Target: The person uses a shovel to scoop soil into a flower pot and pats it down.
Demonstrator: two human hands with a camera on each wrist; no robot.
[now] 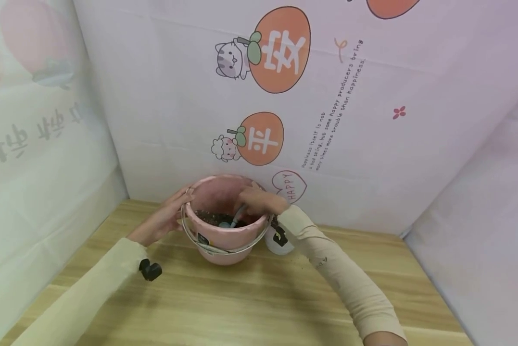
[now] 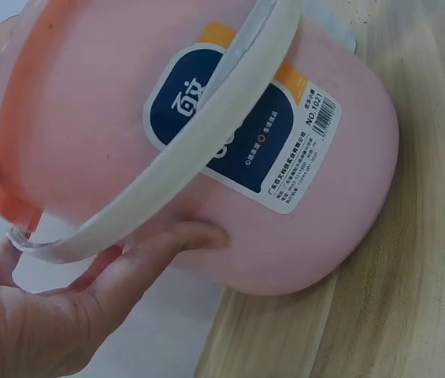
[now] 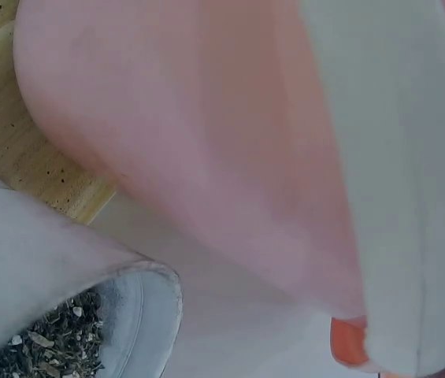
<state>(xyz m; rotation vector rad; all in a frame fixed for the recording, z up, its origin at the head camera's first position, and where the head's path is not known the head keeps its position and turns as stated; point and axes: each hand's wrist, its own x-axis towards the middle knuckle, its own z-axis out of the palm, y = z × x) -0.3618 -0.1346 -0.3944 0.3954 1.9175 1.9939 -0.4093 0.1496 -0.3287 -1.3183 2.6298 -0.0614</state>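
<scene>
A pink bucket [image 1: 228, 240] with dark soil [image 1: 208, 218] inside stands near the back wall. My left hand [image 1: 172, 214] holds its left side near the rim. In the left wrist view the thumb [image 2: 198, 235] presses the outer side below the white handle [image 2: 167, 169]. My right hand [image 1: 259, 201] reaches into the bucket and grips the handle of a small grey-blue shovel [image 1: 238, 216], whose blade is partly hidden by the rim and soil. In the right wrist view, the bucket wall blocks that hand's fingers.
A white pot [image 3: 163, 315] holding soil mix stands close to the bucket's right side, below my right forearm. Soil specks lie on the wooden table [image 1: 224, 307]. Printed white cloth [image 1: 181, 96] hangs behind and along both sides.
</scene>
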